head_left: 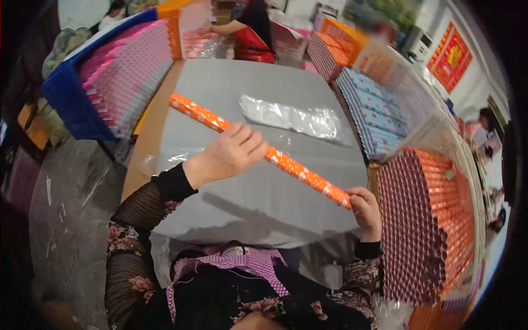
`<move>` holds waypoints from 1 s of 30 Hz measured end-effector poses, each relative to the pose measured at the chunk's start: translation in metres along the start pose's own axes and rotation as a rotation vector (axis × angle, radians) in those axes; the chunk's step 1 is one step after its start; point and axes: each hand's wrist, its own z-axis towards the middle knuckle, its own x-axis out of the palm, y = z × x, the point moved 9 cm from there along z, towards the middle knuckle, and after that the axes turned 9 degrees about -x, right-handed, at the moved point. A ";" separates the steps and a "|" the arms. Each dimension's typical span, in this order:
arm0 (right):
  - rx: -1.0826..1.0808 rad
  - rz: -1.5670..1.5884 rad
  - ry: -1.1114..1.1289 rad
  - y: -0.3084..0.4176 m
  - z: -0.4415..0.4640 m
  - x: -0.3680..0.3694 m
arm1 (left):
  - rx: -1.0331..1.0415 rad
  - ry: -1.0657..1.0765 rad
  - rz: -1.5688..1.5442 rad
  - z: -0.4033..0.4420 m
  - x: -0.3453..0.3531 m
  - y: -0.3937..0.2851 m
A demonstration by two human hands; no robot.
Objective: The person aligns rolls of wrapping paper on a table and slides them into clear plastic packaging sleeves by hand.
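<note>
Held slantwise above the grey tabletop [264, 217] is a long, thin orange roll [300, 170] with white dots and small figures, much like rolled wrapping paper. My left hand [231, 154] lies over its middle with the fingers curled round it. At the lower right end, my right hand [366, 212] grips the tip between thumb and fingers. The roll's far left end sticks out free. Beyond it, a flat stack of clear plastic sleeves [291, 118] lies on the table. Another bit of clear film [179, 158] is near my left wrist.
At left stands a blue crate [71, 102] packed with pink rolls [129, 71]. On the right, light-coloured crates [434, 104] hold blue rolls [377, 113] and orange rolls [440, 203]. A person in dark clothes [256, 25] is across the table, one arm stretched toward an orange crate [170, 25].
</note>
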 end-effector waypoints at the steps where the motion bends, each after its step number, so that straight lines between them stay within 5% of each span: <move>1: 0.059 -0.305 0.122 0.018 0.015 0.012 | -0.007 0.042 -0.008 -0.003 0.006 0.002; 4: -0.557 -0.958 0.262 0.074 0.048 0.049 | -0.019 0.093 0.069 -0.006 0.014 0.000; 7: -0.921 -1.066 0.409 0.106 0.060 0.134 | -0.064 0.112 0.066 -0.002 0.018 -0.002; 10: -0.785 -1.224 0.504 0.077 0.077 0.186 | -0.105 0.148 0.056 -0.002 0.013 0.003; 16: -0.847 -1.246 0.429 0.068 0.095 0.209 | -0.158 -0.002 0.091 -0.016 -0.002 0.036; 24: -0.720 -0.864 0.607 0.055 0.099 0.208 | -0.065 -0.098 0.146 -0.041 -0.016 0.039; 26: -0.511 -0.765 0.663 0.045 0.098 0.206 | 0.006 -0.091 0.186 -0.048 -0.017 0.035; 30: -0.609 -0.823 0.722 0.042 0.088 0.213 | -0.009 0.039 0.106 -0.060 -0.007 0.026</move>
